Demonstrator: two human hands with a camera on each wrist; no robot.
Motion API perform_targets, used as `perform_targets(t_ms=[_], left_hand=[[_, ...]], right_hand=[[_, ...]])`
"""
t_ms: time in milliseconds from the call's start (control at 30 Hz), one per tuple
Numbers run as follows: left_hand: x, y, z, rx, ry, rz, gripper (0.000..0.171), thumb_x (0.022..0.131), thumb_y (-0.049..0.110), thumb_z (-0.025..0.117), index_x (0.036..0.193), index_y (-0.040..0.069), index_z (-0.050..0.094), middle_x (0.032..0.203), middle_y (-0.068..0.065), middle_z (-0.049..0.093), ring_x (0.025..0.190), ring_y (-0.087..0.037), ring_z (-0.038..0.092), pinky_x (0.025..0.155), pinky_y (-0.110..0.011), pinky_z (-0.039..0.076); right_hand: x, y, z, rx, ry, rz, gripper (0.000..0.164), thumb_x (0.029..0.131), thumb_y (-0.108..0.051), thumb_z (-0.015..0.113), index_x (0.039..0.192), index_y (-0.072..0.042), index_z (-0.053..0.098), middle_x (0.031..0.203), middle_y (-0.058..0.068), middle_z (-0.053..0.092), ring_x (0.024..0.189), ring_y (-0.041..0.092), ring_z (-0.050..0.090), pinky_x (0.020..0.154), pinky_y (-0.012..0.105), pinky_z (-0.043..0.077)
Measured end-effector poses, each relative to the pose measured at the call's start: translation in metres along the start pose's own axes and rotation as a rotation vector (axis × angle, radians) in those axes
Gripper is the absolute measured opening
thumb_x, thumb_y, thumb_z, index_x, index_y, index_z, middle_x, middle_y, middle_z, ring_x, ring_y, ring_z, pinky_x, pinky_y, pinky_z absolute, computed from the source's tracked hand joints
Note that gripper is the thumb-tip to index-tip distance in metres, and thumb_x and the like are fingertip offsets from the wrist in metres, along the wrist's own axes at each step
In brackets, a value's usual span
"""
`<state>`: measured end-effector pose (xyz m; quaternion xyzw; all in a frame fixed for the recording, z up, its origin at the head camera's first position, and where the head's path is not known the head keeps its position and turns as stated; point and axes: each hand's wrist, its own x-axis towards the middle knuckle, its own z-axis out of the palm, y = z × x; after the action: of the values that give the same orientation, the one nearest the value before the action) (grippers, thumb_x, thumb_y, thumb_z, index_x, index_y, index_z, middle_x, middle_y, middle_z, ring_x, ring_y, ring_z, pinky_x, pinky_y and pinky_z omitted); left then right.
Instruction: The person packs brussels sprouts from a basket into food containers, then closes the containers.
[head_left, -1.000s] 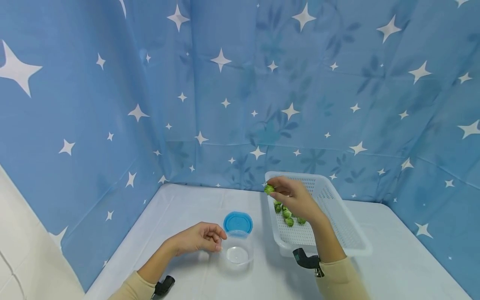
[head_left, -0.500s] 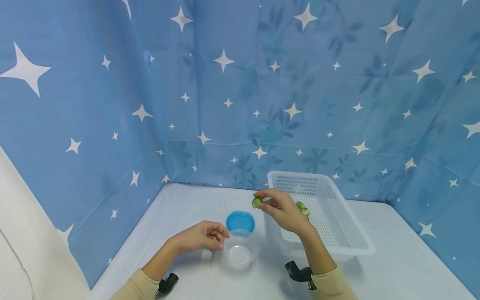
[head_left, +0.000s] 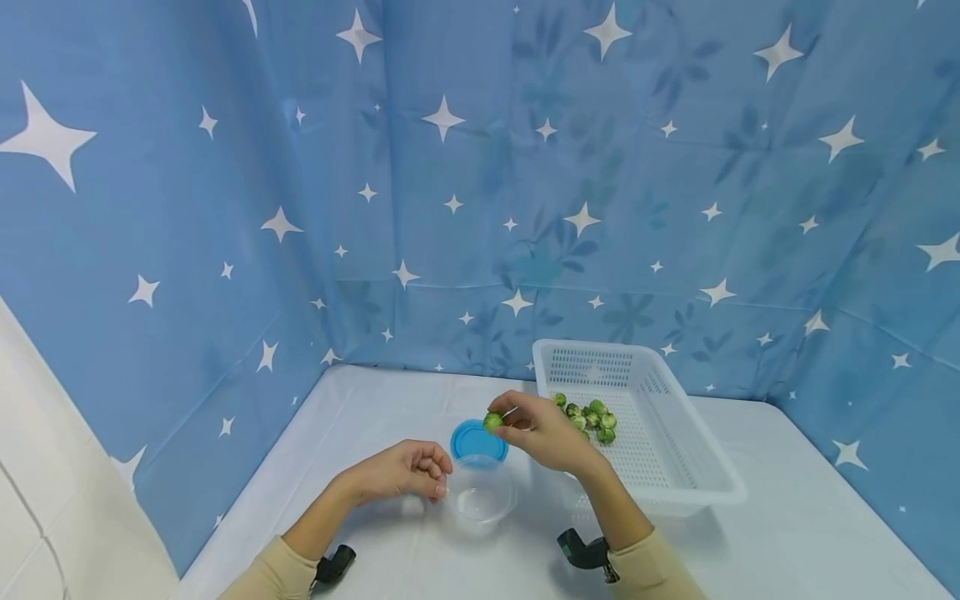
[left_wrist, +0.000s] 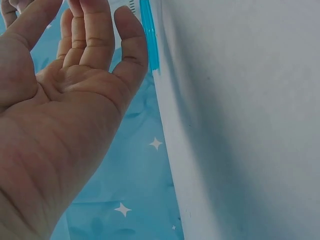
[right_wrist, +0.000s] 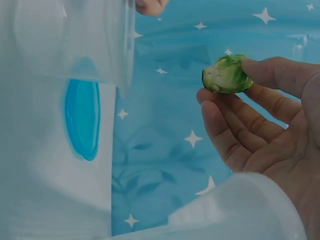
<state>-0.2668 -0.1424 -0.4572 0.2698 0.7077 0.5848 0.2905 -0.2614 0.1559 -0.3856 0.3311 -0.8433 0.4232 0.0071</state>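
My right hand [head_left: 551, 433] pinches a Brussels sprout [head_left: 492, 422] between thumb and fingertips, above the blue lid [head_left: 468, 442]. In the right wrist view the sprout [right_wrist: 227, 74] shows its pale cut end and green leaves. At the left rim of a clear round plastic tub [head_left: 480, 500], my left hand [head_left: 397, 475] holds on with thumb and curled fingers. No sprout shows inside the tub. In the left wrist view the left palm [left_wrist: 75, 115] faces the camera, and its uppermost fingertips are cut off by the frame.
A white perforated basket [head_left: 686, 429] stands at the right, with several more sprouts [head_left: 597, 407] on the left part of its bottom. The lid lies flat behind the tub on the white tablecloth [head_left: 390, 400]. A blue star-patterned curtain [head_left: 450, 250] surrounds the table.
My right hand has carried the sprout leftward and nearer, from over the basket's left edge to over the lid beside the tub. My left hand has stayed at the rim.
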Motion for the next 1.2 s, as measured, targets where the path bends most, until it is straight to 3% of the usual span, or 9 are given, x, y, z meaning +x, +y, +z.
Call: perform_targets(t_ms=[267, 467, 600, 867, 1200], left_hand=[[0.001, -0.003, -0.001, 0.005, 0.003, 0.008, 0.041, 0.096, 0.012, 0.076, 0.123, -0.012, 0.057, 0.09, -0.003, 0.07, 0.086, -0.018, 0.071, 0.082, -0.038, 0.06], [0.001, -0.004, -0.001, 0.018, 0.007, 0.006, 0.039, 0.096, 0.012, 0.075, 0.122, -0.012, 0.058, 0.09, -0.004, 0.072, 0.085, -0.018, 0.072, 0.082, -0.038, 0.059], [0.001, -0.005, -0.002, 0.022, 0.003, 0.006, 0.041, 0.095, 0.012, 0.076, 0.123, -0.013, 0.058, 0.089, -0.002, 0.073, 0.085, -0.017, 0.073, 0.083, -0.038, 0.059], [0.001, -0.005, -0.001, 0.003, 0.016, -0.001, 0.046, 0.092, 0.013, 0.08, 0.12, -0.014, 0.058, 0.088, -0.003, 0.076, 0.085, -0.019, 0.074, 0.087, -0.037, 0.058], [0.001, -0.005, 0.0, -0.013, 0.009, 0.0, 0.046, 0.091, 0.011, 0.08, 0.121, -0.015, 0.057, 0.087, -0.003, 0.077, 0.086, -0.02, 0.076, 0.087, -0.034, 0.059]], right_hand=[[0.003, 0.0, 0.012, -0.042, -0.108, -0.036, 0.027, 0.103, -0.021, 0.066, 0.13, -0.016, 0.069, 0.117, -0.002, 0.072, 0.1, 0.015, 0.067, 0.087, 0.031, 0.057], [0.003, 0.003, 0.018, -0.045, -0.168, -0.02, 0.018, 0.103, -0.02, 0.067, 0.119, -0.013, 0.069, 0.102, -0.002, 0.071, 0.091, 0.013, 0.066, 0.081, 0.029, 0.057], [0.002, 0.001, 0.02, -0.061, -0.206, -0.008, 0.018, 0.103, -0.019, 0.068, 0.119, -0.011, 0.07, 0.105, -0.001, 0.072, 0.09, 0.014, 0.068, 0.08, 0.026, 0.057], [0.003, -0.004, 0.031, -0.141, -0.233, -0.032, 0.017, 0.099, -0.014, 0.072, 0.115, -0.009, 0.07, 0.099, -0.002, 0.076, 0.089, 0.004, 0.07, 0.079, 0.022, 0.058], [0.008, -0.002, 0.05, -0.214, -0.237, -0.026, 0.008, 0.097, -0.012, 0.074, 0.105, -0.008, 0.075, 0.084, 0.0, 0.077, 0.07, -0.004, 0.064, 0.072, 0.022, 0.054]])
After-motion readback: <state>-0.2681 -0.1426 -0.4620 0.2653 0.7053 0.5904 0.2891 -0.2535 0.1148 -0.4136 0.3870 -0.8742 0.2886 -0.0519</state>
